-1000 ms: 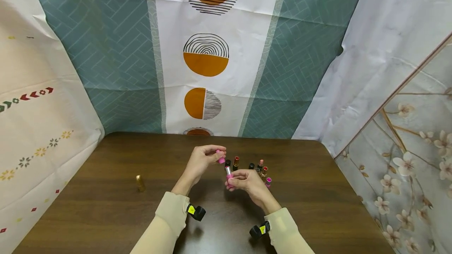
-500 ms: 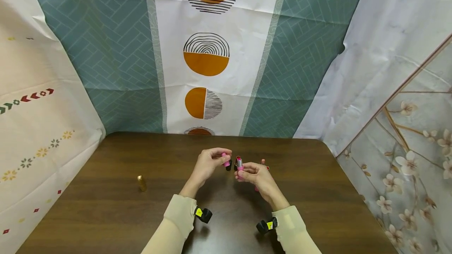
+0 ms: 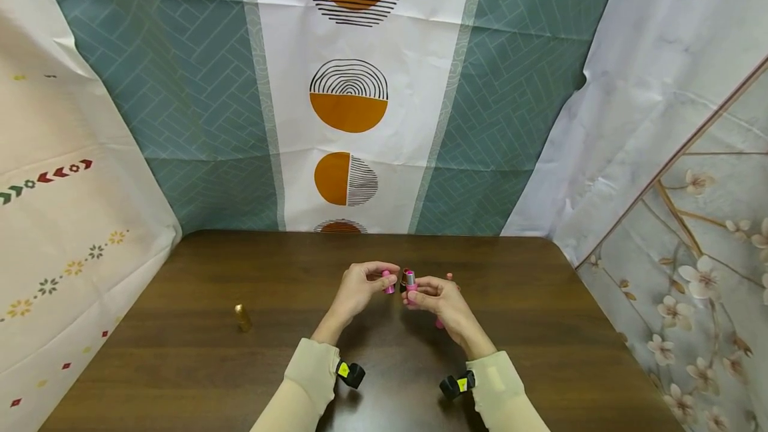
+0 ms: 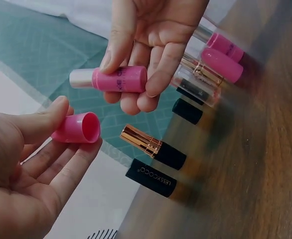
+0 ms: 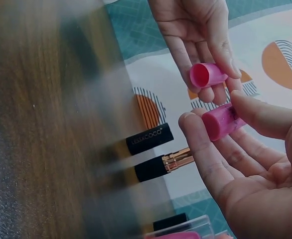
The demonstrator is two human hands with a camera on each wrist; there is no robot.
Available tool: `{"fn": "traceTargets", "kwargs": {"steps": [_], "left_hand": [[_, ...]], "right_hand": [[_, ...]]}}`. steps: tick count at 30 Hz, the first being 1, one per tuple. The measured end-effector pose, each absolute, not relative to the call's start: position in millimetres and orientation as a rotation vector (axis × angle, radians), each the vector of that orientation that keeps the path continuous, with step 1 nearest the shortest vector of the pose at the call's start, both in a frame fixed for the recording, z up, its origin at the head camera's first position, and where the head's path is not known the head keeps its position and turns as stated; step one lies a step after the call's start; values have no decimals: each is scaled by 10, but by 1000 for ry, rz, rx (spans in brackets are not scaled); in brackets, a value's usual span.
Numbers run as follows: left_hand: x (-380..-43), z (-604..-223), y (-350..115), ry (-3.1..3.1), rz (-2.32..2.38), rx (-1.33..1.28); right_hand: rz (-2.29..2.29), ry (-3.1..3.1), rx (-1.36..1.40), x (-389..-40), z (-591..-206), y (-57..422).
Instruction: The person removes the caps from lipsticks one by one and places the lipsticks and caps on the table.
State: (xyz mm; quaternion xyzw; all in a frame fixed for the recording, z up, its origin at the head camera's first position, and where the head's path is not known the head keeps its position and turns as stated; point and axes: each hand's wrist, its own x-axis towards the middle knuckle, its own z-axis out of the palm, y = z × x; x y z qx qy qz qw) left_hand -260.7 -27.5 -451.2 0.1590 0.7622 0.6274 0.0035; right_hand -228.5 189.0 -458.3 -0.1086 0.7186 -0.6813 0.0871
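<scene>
In the head view my left hand point(image 3: 355, 293) pinches a hollow pink lipstick cap point(image 4: 81, 128) between thumb and fingers, its open end toward the other hand. My right hand point(image 3: 443, 304) holds a pink lipstick tube point(image 4: 120, 79) with a silver collar, upright in the head view. Cap and tube are close together but apart. Behind them on the table stand a black lettered cap point(image 4: 151, 178) and a black-and-gold lipstick point(image 4: 154, 148). The far fingers of the right hand partly hide more lipsticks in the head view.
A gold tube point(image 3: 243, 318) stands alone at the left of the brown table point(image 3: 180, 365). By the right hand are a pink cap point(image 4: 222, 64), a clear cap point(image 4: 198, 90), a short black cap point(image 4: 187, 110) and other lipsticks. Patterned cloth point(image 3: 210, 119) hangs behind the table.
Both hands have shifted right, still holding the cap and the lipstick tube. The tube has turned more upright, and the left hand has come down slightly toward the right hand.
</scene>
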Motion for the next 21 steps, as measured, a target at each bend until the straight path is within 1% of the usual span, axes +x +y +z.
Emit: {"fn": "traceTargets", "kwargs": {"steps": [6, 14, 21], "left_hand": [[-2601, -4532, -303, 2483, 1864, 525], [-2589, -4631, -221, 2558, 1718, 588], [-2582, -4646, -200, 2491, 1745, 602]], "right_hand": [[-1964, 2248, -293, -2265, -4601, 1878], [-1910, 2399, -237, -2250, -4615, 1847], [-1868, 2517, -216, -2249, -4687, 1751]]}}
